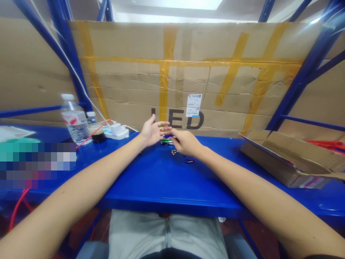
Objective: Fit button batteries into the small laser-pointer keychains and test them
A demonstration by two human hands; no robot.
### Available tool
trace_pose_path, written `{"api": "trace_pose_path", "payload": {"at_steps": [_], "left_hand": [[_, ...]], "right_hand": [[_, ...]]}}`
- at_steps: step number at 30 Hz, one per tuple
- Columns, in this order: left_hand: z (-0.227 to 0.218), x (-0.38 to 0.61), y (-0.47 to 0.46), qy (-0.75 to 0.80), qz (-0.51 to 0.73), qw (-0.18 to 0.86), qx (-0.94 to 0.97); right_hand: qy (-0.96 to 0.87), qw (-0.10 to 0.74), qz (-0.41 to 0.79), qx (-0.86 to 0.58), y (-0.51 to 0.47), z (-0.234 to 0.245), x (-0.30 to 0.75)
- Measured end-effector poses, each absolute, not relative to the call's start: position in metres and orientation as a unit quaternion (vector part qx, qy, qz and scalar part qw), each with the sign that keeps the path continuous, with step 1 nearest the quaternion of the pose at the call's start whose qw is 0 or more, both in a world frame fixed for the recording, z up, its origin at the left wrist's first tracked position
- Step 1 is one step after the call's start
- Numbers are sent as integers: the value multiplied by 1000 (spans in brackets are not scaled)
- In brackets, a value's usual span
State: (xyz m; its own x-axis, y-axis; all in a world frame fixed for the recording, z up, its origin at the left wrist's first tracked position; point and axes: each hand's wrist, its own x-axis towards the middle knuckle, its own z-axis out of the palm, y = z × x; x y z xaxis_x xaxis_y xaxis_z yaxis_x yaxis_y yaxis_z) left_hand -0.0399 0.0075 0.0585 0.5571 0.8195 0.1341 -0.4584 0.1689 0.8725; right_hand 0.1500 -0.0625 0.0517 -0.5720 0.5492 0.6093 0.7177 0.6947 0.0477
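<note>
My left hand point(153, 131) is held over the far middle of the blue table, palm turned inward and fingers stretched out. Its fingertips are close to my right hand point(185, 141), whose thumb and fingers pinch a small purple cylinder point(168, 136). Part of that cylinder is hidden by the fingers. Just below both hands lie small shiny green cylinders point(166, 141). Several small round tan discs point(174, 152) rest in a cluster nearer to me. A purple carabiner point(189, 160) lies flat beneath my right wrist.
An open cardboard box point(285, 162) stands at the right. On the left are a water bottle point(76, 124), a small bottle of dark liquid point(96, 131), a white power strip point(118, 133) and a red cable point(90, 136). A large cardboard panel point(129, 90) closes off the back.
</note>
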Motion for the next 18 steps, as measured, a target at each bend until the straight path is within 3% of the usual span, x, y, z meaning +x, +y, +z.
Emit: {"api": "trace_pose_path", "payload": {"at_steps": [14,18], "left_hand": [[60,-39,5,184,425,735,495],[63,-37,0,230,413,688,550]], "right_hand": [[-861,275,-165,-395,-64,52,149],[-849,261,-148,-435,-62,52,150]]}}
